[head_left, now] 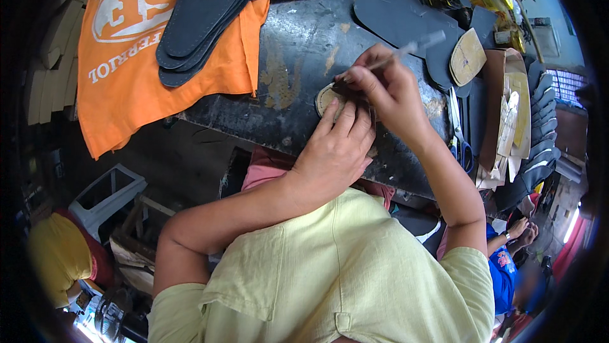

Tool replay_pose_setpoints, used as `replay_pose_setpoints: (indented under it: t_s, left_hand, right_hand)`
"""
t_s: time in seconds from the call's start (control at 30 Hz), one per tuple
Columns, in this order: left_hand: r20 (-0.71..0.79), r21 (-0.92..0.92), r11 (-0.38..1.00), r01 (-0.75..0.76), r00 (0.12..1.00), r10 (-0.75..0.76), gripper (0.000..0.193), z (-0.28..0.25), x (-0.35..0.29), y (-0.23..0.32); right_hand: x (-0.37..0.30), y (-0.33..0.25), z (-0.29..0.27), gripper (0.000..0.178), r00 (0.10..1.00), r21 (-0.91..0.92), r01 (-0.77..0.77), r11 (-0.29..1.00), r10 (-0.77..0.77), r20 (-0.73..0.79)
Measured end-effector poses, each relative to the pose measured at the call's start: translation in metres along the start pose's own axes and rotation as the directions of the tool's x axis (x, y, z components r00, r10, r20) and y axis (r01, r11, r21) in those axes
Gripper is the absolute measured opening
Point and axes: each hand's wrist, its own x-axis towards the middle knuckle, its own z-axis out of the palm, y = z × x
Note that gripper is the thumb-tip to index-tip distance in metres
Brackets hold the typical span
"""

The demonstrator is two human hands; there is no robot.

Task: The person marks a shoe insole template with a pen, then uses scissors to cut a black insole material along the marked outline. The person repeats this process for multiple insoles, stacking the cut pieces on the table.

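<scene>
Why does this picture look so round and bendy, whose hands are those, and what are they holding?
There's no machine here, just a person's two bare hands. The camera is worn on the head, looking down, and its wide fisheye lens bends straight edges. The left hand rests on a tan rounded piece; the right hand holds a thin, clear, pen-like tool. On the dark table are scissors and an orange cloth, hanging over the edge, with stacked dark pieces on it.

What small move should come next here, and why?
Perhaps guide the pen-like tool along the edge of the tan piece: the right hand holds the tool close by, and the left hand lies across the piece, seemingly steadying it.
</scene>
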Motion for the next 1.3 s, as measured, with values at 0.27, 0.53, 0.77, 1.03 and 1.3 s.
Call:
replay_pose_setpoints:
  t_s: [0.27,0.53,0.77,1.03,1.3]
  left_hand:
    - [0.005,-0.018,1.000,0.002,1.000,-0.002,0.065,-0.001,0.000,0.000]
    - [0.004,0.003,1.000,-0.010,1.000,0.010,0.067,-0.003,0.000,0.000]
    - [-0.001,-0.011,1.000,-0.010,1.000,0.010,0.066,0.001,-0.002,0.000]
    - [-0.053,0.008,1.000,0.000,0.999,0.000,0.066,0.005,-0.003,0.000]
    - [-0.016,-0.024,1.000,0.011,1.000,-0.011,0.071,0.006,-0.005,0.002]
  right_hand:
    - [-0.003,-0.004,0.004,0.013,0.956,-0.209,0.272,0.939,-0.239,0.167]
    - [-0.001,-0.001,0.002,0.015,0.959,-0.159,0.224,0.962,-0.189,0.210]
    - [-0.001,-0.003,0.003,0.012,0.966,-0.100,0.180,0.979,-0.157,0.204]
    - [0.003,-0.017,-0.006,0.018,0.957,-0.035,-0.041,0.999,0.049,0.286]
    - [-0.003,-0.023,0.000,0.016,0.964,0.001,-0.024,1.000,0.023,0.266]
